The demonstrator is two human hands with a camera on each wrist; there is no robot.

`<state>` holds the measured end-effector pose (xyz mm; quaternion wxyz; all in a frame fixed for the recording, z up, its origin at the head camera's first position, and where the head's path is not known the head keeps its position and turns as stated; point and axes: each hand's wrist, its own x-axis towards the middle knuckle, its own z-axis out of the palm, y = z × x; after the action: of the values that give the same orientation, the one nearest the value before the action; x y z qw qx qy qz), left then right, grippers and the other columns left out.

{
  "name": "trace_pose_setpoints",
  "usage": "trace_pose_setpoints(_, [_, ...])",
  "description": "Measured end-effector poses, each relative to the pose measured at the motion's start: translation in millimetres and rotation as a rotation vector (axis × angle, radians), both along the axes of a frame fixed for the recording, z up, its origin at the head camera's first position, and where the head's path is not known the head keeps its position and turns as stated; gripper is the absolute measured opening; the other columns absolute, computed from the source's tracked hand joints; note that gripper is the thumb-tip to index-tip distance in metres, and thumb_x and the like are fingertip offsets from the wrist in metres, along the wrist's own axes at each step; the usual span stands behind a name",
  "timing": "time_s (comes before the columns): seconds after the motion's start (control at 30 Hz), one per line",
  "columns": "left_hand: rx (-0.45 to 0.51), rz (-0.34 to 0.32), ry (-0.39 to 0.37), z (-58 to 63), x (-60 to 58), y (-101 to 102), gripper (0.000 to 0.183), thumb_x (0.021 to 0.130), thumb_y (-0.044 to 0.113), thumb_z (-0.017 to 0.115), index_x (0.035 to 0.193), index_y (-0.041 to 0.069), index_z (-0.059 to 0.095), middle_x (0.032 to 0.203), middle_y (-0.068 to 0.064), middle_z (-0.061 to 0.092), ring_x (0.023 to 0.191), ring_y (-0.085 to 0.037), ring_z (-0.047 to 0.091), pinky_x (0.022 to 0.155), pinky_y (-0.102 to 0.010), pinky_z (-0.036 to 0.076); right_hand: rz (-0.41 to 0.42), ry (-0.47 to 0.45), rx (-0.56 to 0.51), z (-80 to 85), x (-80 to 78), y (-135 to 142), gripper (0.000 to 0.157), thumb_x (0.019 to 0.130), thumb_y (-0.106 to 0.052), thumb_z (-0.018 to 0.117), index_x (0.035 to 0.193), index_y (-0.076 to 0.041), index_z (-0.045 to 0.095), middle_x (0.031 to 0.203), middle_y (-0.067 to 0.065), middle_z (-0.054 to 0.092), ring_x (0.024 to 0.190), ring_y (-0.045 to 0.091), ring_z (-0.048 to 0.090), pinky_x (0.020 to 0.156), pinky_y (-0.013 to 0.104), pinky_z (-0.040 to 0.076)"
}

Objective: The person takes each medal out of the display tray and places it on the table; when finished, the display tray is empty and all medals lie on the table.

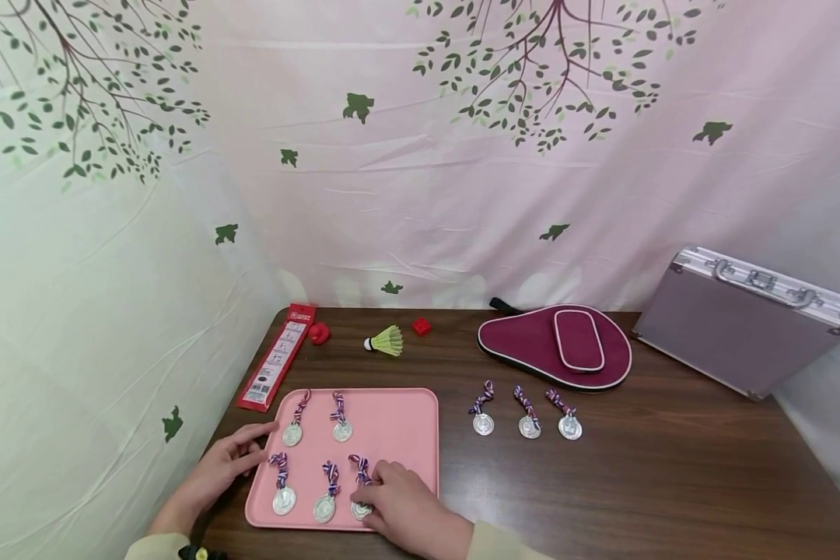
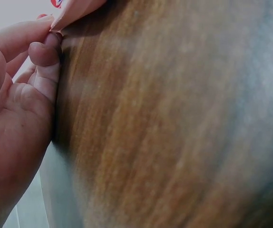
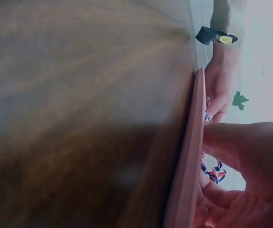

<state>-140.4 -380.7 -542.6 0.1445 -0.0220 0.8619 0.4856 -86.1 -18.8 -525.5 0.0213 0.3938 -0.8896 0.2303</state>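
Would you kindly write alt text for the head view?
The right hand touches a silver medal on a pink tray with four others; the left hand touches the tray's edge. Three more medals lie on the brown table.

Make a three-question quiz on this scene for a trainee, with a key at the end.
1. Count: how many medals lie directly on the table, right of the pink tray?
2. Multiple choice: in the head view, which thing sits just right of the shuttlecock?
A) red duck
B) red block
C) red packet
3. True or false: of the two hands, the left hand is at the tray's left edge, while the right hand is at a medal in the tray's nearer row.

Key: 1. Three. 2. B. 3. True.
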Motion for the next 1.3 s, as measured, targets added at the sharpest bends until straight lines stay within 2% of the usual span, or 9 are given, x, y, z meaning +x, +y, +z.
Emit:
trace_pose_setpoints(0.27, [0.014,0.011,-0.009,0.5,0.6,-0.5,0.047,0.087,0.027,0.068,0.133,0.027,0.056,0.123,-0.007,0.051,0.086,-0.025,0.051,0.063,-0.029,0.044,-0.062,0.05,0.034,-2.6,-0.2,-4.5,0.031,0.077,-0.032,0.078,0.106,-0.032,0.069,0.082,-0.01,0.047,0.071,0.005,0.043,0.057,0.021,0.03])
trace_pose_setpoints(0.5, [0.023,0.011,-0.016,5.8,1.6,3.5,0.046,0.089,0.022,0.067,0.134,0.023,0.055,0.124,-0.009,0.05,0.085,-0.025,0.05,0.063,-0.029,0.044,-0.083,0.043,0.012,-3.4,0.5,-4.2,0.03,0.076,-0.03,0.078,0.104,-0.031,0.067,0.083,-0.01,0.048,0.072,0.005,0.044,0.058,0.021,0.033])
trace_pose_setpoints(0.7, [0.043,0.009,-0.024,26.2,7.2,14.4,0.046,0.089,0.017,0.066,0.134,0.017,0.056,0.121,-0.012,0.051,0.084,-0.026,0.05,0.063,-0.029,0.044,-0.037,-0.028,-0.053,-2.7,-1.3,-3.3,0.031,0.074,-0.02,0.08,0.101,-0.029,0.067,0.083,-0.012,0.054,0.074,0.0,0.047,0.065,0.019,0.038])
trace_pose_setpoints(0.8, [0.04,0.011,-0.026,29.6,7.9,16.7,0.046,0.089,0.018,0.066,0.134,0.018,0.056,0.12,-0.012,0.051,0.084,-0.026,0.05,0.063,-0.029,0.044,-0.019,-0.108,-0.086,-2.3,-2.7,-2.9,0.029,0.075,-0.017,0.08,0.101,-0.027,0.069,0.083,-0.013,0.055,0.073,-0.003,0.045,0.067,0.016,0.039])
trace_pose_setpoints(0.87, [0.037,0.011,-0.024,26.2,7.0,15.4,0.046,0.089,0.018,0.066,0.134,0.018,0.056,0.12,-0.012,0.051,0.084,-0.026,0.05,0.063,-0.029,0.044,-0.005,-0.165,-0.115,-1.9,-4.0,-2.1,0.029,0.076,-0.014,0.079,0.101,-0.025,0.07,0.084,-0.014,0.055,0.072,-0.004,0.045,0.067,0.014,0.038])
trace_pose_setpoints(1.07, [0.014,0.004,-0.01,0.1,0.5,2.0,0.046,0.089,0.026,0.066,0.134,0.025,0.055,0.122,-0.008,0.05,0.085,-0.025,0.051,0.062,-0.029,0.043,0.099,-0.289,-0.271,-1.1,-10.5,10.3,0.031,0.075,-0.007,0.078,0.103,-0.019,0.073,0.081,-0.012,0.057,0.07,-0.003,0.05,0.061,0.01,0.04])
trace_pose_setpoints(1.2, [0.016,0.006,-0.01,-3.0,-0.7,1.2,0.048,0.088,0.029,0.067,0.134,0.027,0.055,0.123,-0.007,0.05,0.086,-0.026,0.051,0.063,-0.029,0.044,0.16,-0.391,-0.419,-2.1,-17.2,27.3,0.032,0.076,-0.004,0.078,0.106,-0.013,0.072,0.082,-0.004,0.062,0.069,0.004,0.056,0.058,0.015,0.046])
trace_pose_setpoints(1.3, [0.017,0.009,-0.015,-3.9,-1.1,0.9,0.048,0.087,0.029,0.068,0.134,0.028,0.055,0.124,-0.007,0.05,0.088,-0.026,0.051,0.064,-0.029,0.045,0.167,-0.435,-0.48,-4.1,-24.0,44.4,0.034,0.076,-0.006,0.079,0.108,-0.012,0.072,0.086,-0.002,0.064,0.072,0.01,0.059,0.06,0.02,0.049])
